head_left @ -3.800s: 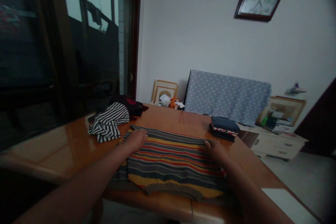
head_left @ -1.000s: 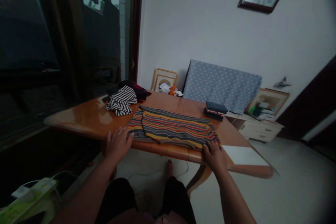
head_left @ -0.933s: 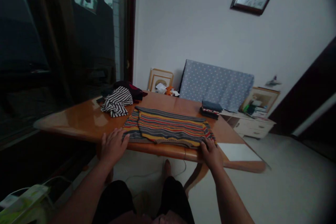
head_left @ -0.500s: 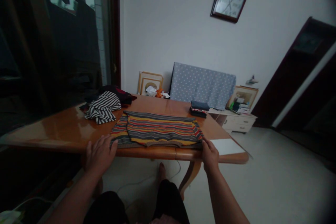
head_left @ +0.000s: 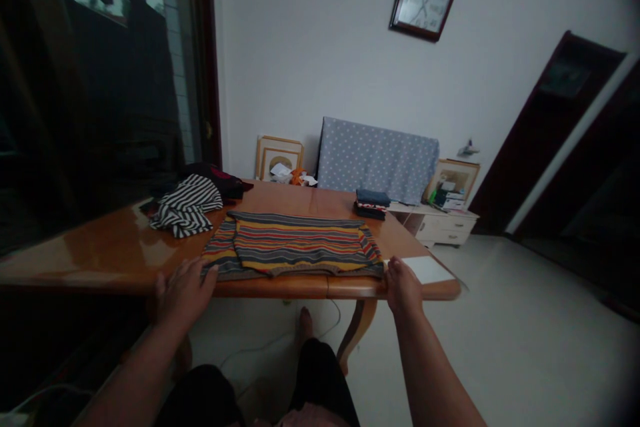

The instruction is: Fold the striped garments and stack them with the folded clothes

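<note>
A sweater (head_left: pixel 300 243) with yellow, red and grey stripes lies folded flat along the table's front edge, its sleeves laid at the sides. My left hand (head_left: pixel 185 290) rests at its lower left corner, fingers spread over the table edge. At the lower right corner, my right hand (head_left: pixel 404 287) is closed, its fingertips at the sweater's edge; the exact pinch is hard to make out in the dim light.
On the wooden table (head_left: pixel 115 247), a black-and-white striped garment (head_left: pixel 186 207) lies crumpled beside dark clothes (head_left: pixel 215 180). Folded clothes (head_left: pixel 371 203) are stacked at the back right. A white sheet (head_left: pixel 425 269) lies near the right corner. Behind stands a low white cabinet (head_left: pixel 443 227).
My right hand has shifted slightly right, and the sweater's lower right corner extends a little farther that way. My left hand stays at the left corner. The view has turned slightly right.
</note>
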`<act>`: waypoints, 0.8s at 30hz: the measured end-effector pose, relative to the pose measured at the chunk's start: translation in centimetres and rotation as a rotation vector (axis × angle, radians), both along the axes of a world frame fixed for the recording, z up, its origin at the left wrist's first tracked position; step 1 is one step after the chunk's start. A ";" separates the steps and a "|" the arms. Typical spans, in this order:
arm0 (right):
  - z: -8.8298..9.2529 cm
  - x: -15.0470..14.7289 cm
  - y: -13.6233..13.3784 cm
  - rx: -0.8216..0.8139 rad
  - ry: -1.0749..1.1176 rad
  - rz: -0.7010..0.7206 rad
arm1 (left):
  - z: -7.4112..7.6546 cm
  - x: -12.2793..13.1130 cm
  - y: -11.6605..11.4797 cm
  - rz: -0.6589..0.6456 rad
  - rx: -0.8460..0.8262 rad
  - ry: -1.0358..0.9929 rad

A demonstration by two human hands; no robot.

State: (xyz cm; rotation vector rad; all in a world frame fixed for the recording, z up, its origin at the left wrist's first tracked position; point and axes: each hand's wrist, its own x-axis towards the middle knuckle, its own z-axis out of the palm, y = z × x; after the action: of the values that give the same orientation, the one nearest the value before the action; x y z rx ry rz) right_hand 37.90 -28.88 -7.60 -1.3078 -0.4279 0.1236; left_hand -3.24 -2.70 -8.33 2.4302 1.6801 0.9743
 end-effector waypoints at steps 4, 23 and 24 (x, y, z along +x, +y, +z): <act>0.5 1.2 0.0 0.015 0.103 0.008 | 2.6 3.4 -1.7 -0.026 0.148 -0.076; 2.9 6.6 2.7 -0.605 -0.128 0.182 | 7.6 32.7 -15.6 -0.933 -0.259 0.175; 2.9 6.5 2.9 -0.587 -0.109 0.202 | 7.5 33.1 -15.9 -0.901 -0.271 0.190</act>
State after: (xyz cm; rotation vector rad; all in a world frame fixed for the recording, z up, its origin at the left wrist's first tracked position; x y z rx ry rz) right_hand 44.40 -25.98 -4.65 -1.8509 -0.6474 0.3693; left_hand 29.89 -18.61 -0.84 2.6628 0.5099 0.3614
